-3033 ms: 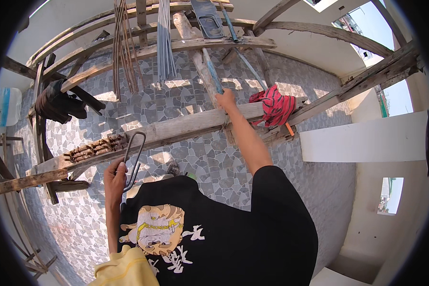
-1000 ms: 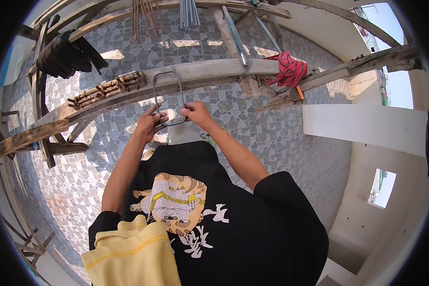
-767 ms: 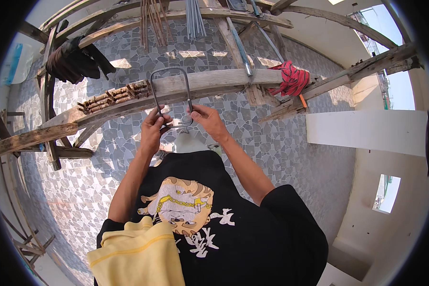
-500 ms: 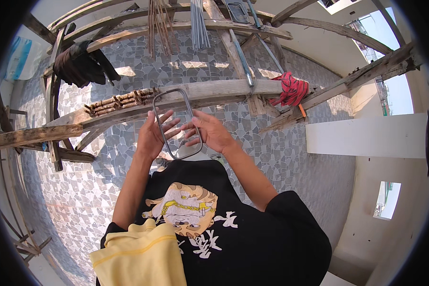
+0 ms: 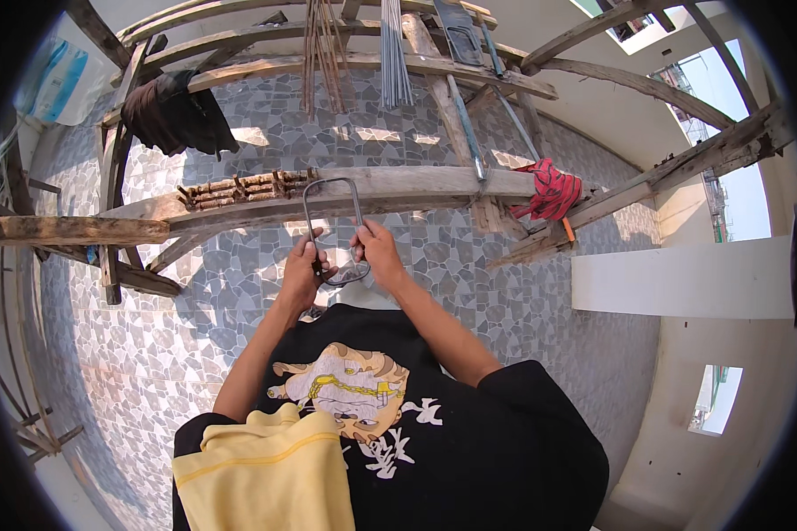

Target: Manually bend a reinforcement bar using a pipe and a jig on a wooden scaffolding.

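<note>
A rectangular loop of bent grey metal rod with rounded corners point(image 5: 332, 180) is held upright in front of my chest. My left hand point(image 5: 302, 268) has its fingers closed on the loop's lower left side. My right hand point(image 5: 380, 256) pinches the opposite side. The loop's top edge overlaps a thick wooden beam point(image 5: 407, 181) in the picture; I cannot tell whether they touch. On that beam, just left of the loop, lies a row of rusty metal pieces point(image 5: 245, 188).
Red cloth point(image 5: 553, 189) is wrapped around the beam's right end. Brown rods point(image 5: 321, 57) and grey rods point(image 5: 394, 57) lie over farther timbers. Dark cloth point(image 5: 175, 115) hangs at left, above a patterned tiled floor point(image 5: 239, 332). A white ledge point(image 5: 682, 280) juts in at right.
Half a second ago both hands were spread, with the fingers reaching inside the loop. Now they have closed on its sides. The view has shifted slightly.
</note>
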A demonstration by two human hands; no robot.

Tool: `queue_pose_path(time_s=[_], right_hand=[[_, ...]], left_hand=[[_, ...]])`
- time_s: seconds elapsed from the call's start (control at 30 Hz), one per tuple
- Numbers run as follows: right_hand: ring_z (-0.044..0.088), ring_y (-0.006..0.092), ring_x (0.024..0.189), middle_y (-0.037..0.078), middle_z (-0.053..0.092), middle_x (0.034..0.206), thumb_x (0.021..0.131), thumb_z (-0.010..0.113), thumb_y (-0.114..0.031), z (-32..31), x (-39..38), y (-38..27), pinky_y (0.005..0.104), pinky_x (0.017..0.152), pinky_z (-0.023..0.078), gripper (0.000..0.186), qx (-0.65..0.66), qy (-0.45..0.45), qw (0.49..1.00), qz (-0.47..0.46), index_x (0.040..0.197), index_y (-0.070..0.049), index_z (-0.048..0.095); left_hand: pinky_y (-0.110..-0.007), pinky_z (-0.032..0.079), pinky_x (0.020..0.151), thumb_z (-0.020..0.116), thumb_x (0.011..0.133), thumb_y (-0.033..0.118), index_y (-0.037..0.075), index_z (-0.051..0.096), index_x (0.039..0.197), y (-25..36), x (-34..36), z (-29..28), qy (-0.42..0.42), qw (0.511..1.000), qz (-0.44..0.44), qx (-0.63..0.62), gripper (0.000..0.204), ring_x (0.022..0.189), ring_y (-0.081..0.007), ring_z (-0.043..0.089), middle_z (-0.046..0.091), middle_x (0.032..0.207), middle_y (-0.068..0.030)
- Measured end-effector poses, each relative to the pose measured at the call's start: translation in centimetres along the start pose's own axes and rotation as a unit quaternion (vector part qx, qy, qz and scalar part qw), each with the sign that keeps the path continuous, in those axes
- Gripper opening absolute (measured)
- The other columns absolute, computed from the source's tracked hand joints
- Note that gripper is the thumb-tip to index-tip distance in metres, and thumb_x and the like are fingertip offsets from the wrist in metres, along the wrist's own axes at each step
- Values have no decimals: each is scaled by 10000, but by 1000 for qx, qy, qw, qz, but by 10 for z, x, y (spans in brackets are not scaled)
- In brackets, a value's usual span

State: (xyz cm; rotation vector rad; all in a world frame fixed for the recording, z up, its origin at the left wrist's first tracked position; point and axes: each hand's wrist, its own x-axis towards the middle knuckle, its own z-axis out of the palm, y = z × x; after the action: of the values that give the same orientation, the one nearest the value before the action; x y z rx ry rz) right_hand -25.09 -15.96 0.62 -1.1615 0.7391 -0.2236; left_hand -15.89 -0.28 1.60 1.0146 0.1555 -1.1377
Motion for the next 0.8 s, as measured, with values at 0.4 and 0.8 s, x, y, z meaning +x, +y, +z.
queue_pose_path(time_s=[0.4, 0.8], right_hand=[[438, 71, 527, 9, 524, 726, 988, 481, -182, -6, 49, -40, 236, 448, 386, 244, -93, -13, 992, 81, 1133, -14, 581], [436, 58, 507, 10, 542, 710, 983, 502, -164, -40, 77, -52, 227, 424, 366, 401, -195, -99, 976, 10, 1345, 7, 490]], left_hand=[[-261, 376, 540, 376, 1041, 212, 122, 459, 1259, -7, 42, 27, 98, 979, 9, -181, 250, 558, -95, 349, 414, 706, 7], [-280, 392, 600, 365, 1047, 229, 119, 465, 1240, -31, 61, 58, 147, 956, 53, -247, 243, 568, -83, 337, 403, 702, 20]])
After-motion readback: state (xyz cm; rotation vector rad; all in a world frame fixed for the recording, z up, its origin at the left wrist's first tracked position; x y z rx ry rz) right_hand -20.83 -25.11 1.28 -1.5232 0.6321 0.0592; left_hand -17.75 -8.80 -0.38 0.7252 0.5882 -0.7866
